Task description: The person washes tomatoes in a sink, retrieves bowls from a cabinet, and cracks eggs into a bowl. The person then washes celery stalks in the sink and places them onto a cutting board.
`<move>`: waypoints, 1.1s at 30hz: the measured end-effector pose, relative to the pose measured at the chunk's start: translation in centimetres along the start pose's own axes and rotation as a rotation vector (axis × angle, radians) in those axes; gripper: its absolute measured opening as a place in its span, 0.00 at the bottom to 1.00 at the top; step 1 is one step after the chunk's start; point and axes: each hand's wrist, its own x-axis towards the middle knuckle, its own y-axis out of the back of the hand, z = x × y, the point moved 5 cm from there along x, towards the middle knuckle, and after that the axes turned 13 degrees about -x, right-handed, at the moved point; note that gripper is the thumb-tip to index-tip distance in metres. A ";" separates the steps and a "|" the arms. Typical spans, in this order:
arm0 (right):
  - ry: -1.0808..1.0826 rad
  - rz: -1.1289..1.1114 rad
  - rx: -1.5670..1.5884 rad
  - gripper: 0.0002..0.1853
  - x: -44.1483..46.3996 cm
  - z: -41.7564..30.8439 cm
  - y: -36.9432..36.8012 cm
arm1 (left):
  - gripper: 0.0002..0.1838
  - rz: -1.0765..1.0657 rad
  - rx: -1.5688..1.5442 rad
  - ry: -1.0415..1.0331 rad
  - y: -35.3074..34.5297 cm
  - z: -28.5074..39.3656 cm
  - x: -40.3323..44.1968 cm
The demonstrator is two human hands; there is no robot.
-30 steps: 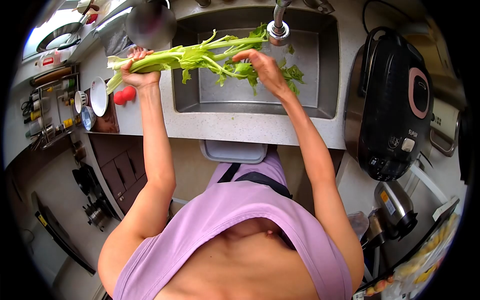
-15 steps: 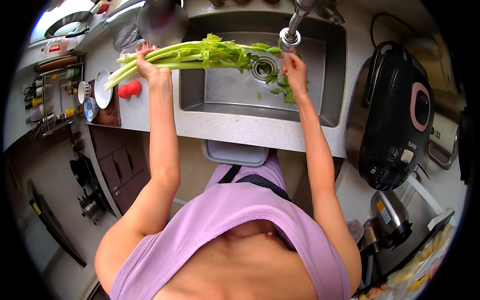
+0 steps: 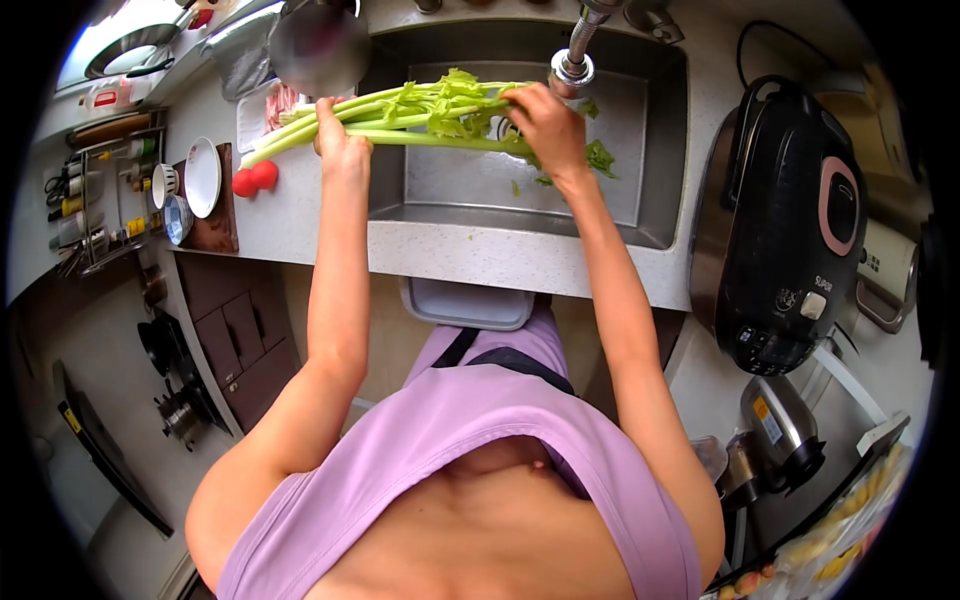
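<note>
A bunch of celery (image 3: 425, 105) stretches over the left and middle of the metal sink (image 3: 420, 190), its pale stalk ends to the left and its leaves to the right. My left hand (image 3: 342, 140) is closed around the stalks near the sink's left edge. At the leafy end, my right hand (image 3: 547, 130) has its fingers bent onto the celery; the fingertips are partly hidden. The tap head (image 3: 571, 70) is just above my right hand. Loose celery leaves (image 3: 598, 158) lie in the sink near the drain, which is mostly covered by my hand and the stalks.
Two red tomatoes (image 3: 254, 178) lie on the counter left of the sink. Behind the stalks is a white tray (image 3: 250, 125) with what looks like sliced meat. A white plate (image 3: 203, 178) and bowls stand further left. A black rice cooker (image 3: 790, 220) stands on the right.
My right hand has moved left from beneath the tap to the celery's leafy end. My left hand and the celery have shifted slightly right, uncovering more of the meat tray.
</note>
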 end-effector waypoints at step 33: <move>-0.448 0.049 0.162 0.08 -6.0 7.1 -1.3 | 0.12 0.102 0.117 0.314 3.4 1.6 4.3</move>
